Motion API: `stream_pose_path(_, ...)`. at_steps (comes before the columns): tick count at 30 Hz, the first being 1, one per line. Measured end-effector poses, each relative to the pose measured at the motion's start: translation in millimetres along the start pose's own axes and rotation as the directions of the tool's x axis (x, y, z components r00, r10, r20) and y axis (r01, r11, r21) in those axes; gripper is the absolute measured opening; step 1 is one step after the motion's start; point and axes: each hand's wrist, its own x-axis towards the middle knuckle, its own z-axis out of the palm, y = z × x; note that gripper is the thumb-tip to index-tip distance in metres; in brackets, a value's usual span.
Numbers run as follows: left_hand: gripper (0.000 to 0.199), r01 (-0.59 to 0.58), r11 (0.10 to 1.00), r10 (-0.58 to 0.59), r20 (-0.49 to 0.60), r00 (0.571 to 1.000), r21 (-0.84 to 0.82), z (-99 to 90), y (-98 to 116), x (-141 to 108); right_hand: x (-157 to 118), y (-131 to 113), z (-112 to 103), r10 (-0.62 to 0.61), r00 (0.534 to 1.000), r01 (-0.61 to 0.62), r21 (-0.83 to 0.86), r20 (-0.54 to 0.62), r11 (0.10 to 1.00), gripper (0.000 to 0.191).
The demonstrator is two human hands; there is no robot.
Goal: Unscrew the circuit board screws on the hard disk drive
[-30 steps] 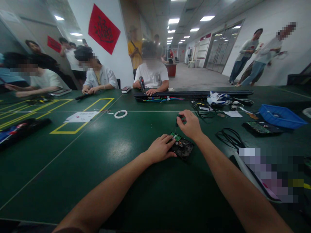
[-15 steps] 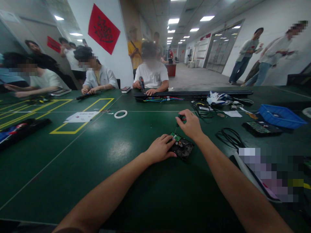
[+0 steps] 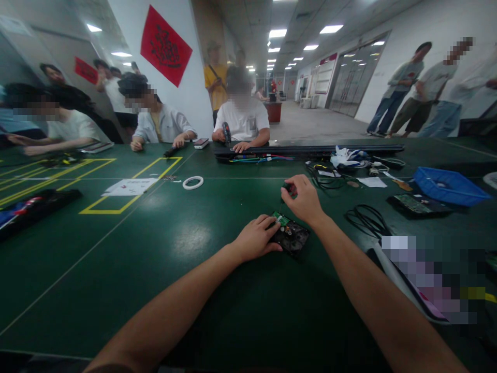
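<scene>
A black hard drive (image 3: 294, 237) with a green circuit board lies on the green table (image 3: 186, 290). My left hand (image 3: 258, 238) rests over its left side, fingers on the board and thumb along the near edge, holding it. My right hand (image 3: 303, 199) is closed on a small dark screwdriver (image 3: 288, 187), pinched between thumb and fingers. The screwdriver stands above the far edge of the drive; its thin shaft points down, and I cannot make out whether the tip touches the board.
A blue tray (image 3: 448, 186) and another drive (image 3: 419, 205) are at the right, near a black cable coil (image 3: 367, 220). A white tape ring (image 3: 193, 182) lies left. A long black bar (image 3: 310, 150) lies before a seated person (image 3: 243, 122).
My hands and the drive hold nearly the same place. Across the table at left, a person's hands have moved apart, with the dark object shifted right. People at the far right have moved.
</scene>
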Motion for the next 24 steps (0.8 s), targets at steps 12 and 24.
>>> stream_pose_path(12, 0.077, -0.005, 1.0, 0.005, -0.001, 1.0, 0.013, 1.2, -0.7, 0.3, -1.2, -0.5, 1.2, 0.002, 1.0, -0.002, 0.031, -0.01, 1.0, 0.015)
stream_pose_path(24, 0.078, 0.0, 1.0, -0.001, 0.002, 1.0, 0.008, 2.9, -1.9, -0.2, -1.4, 5.7, 5.3, 0.017, 1.0, -0.017, 0.136, -0.003, 0.991, 0.02)
